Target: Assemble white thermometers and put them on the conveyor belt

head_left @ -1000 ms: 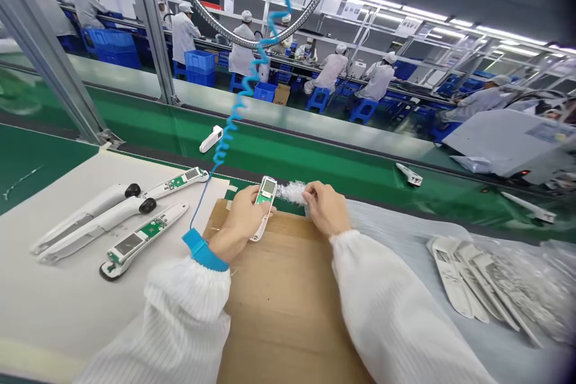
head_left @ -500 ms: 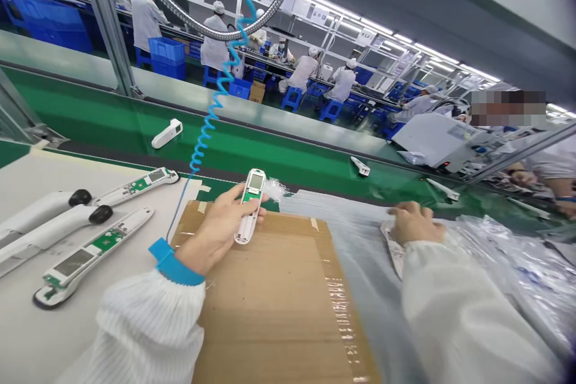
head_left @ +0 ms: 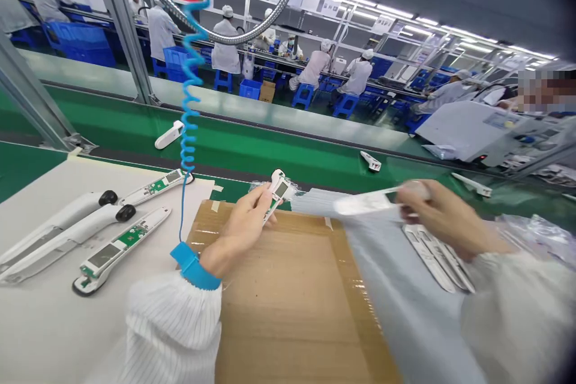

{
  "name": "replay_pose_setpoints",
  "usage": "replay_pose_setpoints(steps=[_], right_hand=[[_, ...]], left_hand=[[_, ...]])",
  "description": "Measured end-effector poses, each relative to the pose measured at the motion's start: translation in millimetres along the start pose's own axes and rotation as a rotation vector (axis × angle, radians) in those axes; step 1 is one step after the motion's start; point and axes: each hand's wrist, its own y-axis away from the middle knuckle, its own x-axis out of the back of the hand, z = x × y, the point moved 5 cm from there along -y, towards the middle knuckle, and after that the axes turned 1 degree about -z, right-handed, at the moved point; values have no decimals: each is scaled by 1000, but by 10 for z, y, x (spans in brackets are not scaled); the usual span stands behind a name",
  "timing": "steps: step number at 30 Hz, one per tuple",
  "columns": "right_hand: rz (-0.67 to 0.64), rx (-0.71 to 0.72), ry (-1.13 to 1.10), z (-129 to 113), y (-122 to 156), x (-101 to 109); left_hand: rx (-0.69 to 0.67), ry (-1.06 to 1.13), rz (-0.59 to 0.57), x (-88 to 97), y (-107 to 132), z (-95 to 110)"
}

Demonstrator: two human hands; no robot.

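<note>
My left hand (head_left: pixel 249 222) grips a white handheld device (head_left: pixel 279 191) with a green circuit board and small screen, tilted above the cardboard sheet (head_left: pixel 288 306). Clear bubble wrap (head_left: pixel 288 190) clings behind it. My right hand (head_left: pixel 443 216) pinches a long white plastic casing (head_left: pixel 366 203), blurred by motion, held over grey plastic film (head_left: pixel 396 276). Below that hand lies a stack of white casings (head_left: pixel 434 258). A blue wrist strap (head_left: pixel 193 267) circles my left wrist, with a coiled blue cord (head_left: pixel 186 102) rising from it.
On a white sheet (head_left: pixel 40 312) at left lie several open devices (head_left: pixel 121 249) and black-tipped white handles (head_left: pixel 58 234). A green conveyor belt (head_left: pixel 252 153) behind carries white devices (head_left: pixel 169 134). A grey machine (head_left: pixel 477 132) stands right; co-workers sit beyond.
My right hand has lifted a white casing from the stack and moved it left toward my left hand. The device in my left hand has tilted to the right.
</note>
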Motion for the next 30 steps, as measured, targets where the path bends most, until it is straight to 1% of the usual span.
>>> replay_pose_setpoints(steps=[1, 2, 3, 5, 6, 7, 8, 9, 12, 14, 15, 16, 17, 18, 21, 23, 25, 27, 28, 30], right_hand=[[-80, -5, -132, -188, 77, -236], [-234, -7, -274, -377, 169, -522], [-334, -4, -411, -554, 264, -779], [-588, 66, -651, -877, 480, -1261], [-683, 100, -760, -989, 580, -1446], [-744, 126, -853, -1059, 662, -1591], [-763, 137, -928, -1084, 719, -1699], [-745, 136, -980, -1072, 750, -1776], [-631, 170, -1020, -970, 758, -1876], [-565, 221, -1018, -943, 746, -1879], [-526, 216, -1046, -941, 740, -1871], [-498, 172, -1103, -942, 738, -1870], [-484, 90, -1189, -946, 742, -1879], [-482, -24, -1295, -951, 754, -1898], [-503, -437, -1583, -971, 828, -1984], [-473, -634, -1681, -968, 861, -2006], [-443, -731, -1726, -958, 869, -1999], [-444, -769, -1727, -954, 874, -1981], [-454, -783, -1728, -958, 882, -1972], [-447, -788, -1764, -975, 896, -1945]], left_hand=[[-66, -58, 15, 1, 3, 1], [-133, -114, 31, 2, 10, 1], [-190, -167, 45, 4, 20, -6], [-252, -266, 61, 8, 36, -36], [-262, -304, 66, 13, 37, -55], [-260, -326, 65, 19, 34, -73], [-256, -331, 62, 27, 28, -87], [-251, -319, 58, 35, 19, -95], [-229, -257, 27, 34, 2, -97], [-245, -268, 33, 4, 16, -71], [-265, -303, 31, -32, 33, -53], [-285, -359, 20, -82, 54, -38], [-293, -436, -2, -145, 76, -30], [-283, -531, -39, -217, 97, -36], [-194, -836, -183, -397, 150, -102], [-205, -918, -238, -445, 174, -117], [-257, -850, -247, -442, 186, -98], [-272, -753, -222, -408, 192, -75], [-252, -741, -211, -392, 195, -71], [-181, -792, -219, -381, 207, -64]])
